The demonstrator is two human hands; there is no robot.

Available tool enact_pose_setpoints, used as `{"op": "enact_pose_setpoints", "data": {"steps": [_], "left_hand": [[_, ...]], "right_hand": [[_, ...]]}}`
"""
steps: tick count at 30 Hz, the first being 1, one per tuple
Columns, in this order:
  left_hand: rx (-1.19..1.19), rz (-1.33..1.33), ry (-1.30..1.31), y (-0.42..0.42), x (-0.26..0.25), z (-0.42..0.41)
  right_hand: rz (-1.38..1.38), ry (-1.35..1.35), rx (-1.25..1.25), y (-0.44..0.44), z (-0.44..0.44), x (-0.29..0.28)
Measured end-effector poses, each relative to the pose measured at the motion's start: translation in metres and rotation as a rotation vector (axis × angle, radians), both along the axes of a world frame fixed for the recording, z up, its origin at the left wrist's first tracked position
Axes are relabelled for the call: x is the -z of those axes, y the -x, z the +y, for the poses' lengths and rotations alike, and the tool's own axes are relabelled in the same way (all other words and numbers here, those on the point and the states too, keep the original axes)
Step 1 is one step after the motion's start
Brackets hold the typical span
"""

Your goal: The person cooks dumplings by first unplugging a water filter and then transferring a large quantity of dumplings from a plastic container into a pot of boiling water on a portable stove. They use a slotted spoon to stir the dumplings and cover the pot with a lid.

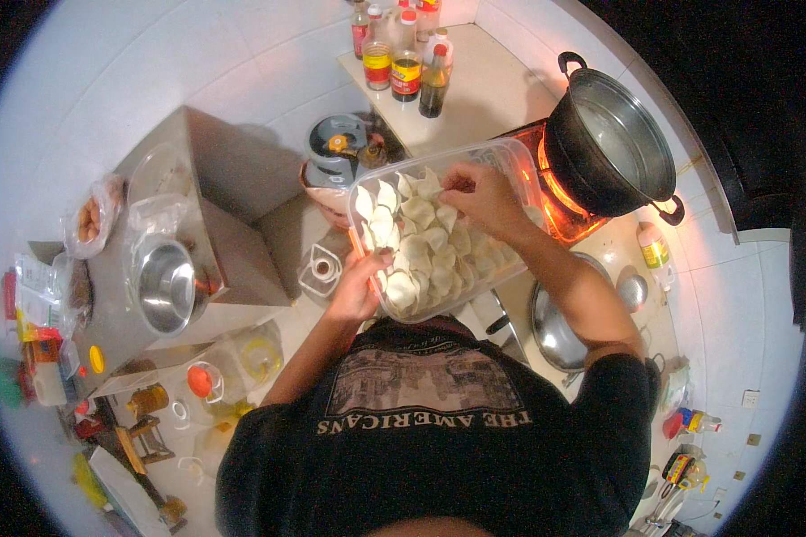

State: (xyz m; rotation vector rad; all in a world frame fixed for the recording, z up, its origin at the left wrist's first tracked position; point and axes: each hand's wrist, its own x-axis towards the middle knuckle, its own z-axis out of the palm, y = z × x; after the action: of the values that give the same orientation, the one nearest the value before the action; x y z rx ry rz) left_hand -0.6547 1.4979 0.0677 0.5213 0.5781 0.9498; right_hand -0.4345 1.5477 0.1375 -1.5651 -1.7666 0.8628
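Note:
My left hand [359, 285] grips the near-left edge of a clear plastic container [443, 151], its thumb over the rim. Many pale dumplings [416, 252] lie in rows inside it. My right hand [480, 194] is over the container's far side, fingertips bunched together at the dumplings; whether one is pinched between them cannot be told. To the right, a dark two-handled pot [611, 134] with liquid inside stands over the glowing orange flame of a stove burner [564, 201].
Sauce bottles [406, 74] stand on the far counter. A gas cylinder [339, 148] is behind the container. At the left are a steel bowl [166, 288] and bagged food [93, 218]. A large metal pan [557, 329] and a knife [500, 322] lie at the right, partly hidden.

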Motion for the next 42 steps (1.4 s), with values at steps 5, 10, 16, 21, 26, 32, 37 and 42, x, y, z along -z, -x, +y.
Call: {"op": "enact_pose_setpoints", "data": {"steps": [5, 10, 16, 21, 26, 32, 37, 42], "left_hand": [[0.002, -0.082, 0.008, 0.0, 0.009, 0.0], [-0.039, 0.067, 0.074, 0.006, 0.038, 0.001], [-0.082, 0.057, 0.025, 0.003, 0.027, -0.005], [-0.16, 0.168, 0.02, 0.001, 0.011, -0.01], [-0.191, 0.04, 0.036, -0.001, 0.015, -0.012], [-0.246, 0.035, 0.14, -0.001, 0.013, -0.016], [-0.151, -0.01, 0.014, 0.002, 0.036, -0.009], [-0.03, -0.021, -0.005, -0.004, 0.003, -0.007]], "right_hand": [[0.024, -0.049, 0.071, -0.011, -0.009, -0.051], [-0.055, -0.439, 0.181, -0.11, -0.003, -0.114], [-0.781, -0.513, 0.304, -0.246, 0.022, -0.123], [-0.8, 0.029, 0.226, -0.283, 0.061, -0.069], [-0.932, -0.008, 0.247, -0.313, 0.106, -0.014], [-0.61, -0.324, 0.407, -0.273, 0.105, -0.068], [-0.302, -0.462, 0.091, -0.122, 0.035, -0.106], [-0.518, -0.329, -0.208, -0.02, -0.004, -0.043]]}}
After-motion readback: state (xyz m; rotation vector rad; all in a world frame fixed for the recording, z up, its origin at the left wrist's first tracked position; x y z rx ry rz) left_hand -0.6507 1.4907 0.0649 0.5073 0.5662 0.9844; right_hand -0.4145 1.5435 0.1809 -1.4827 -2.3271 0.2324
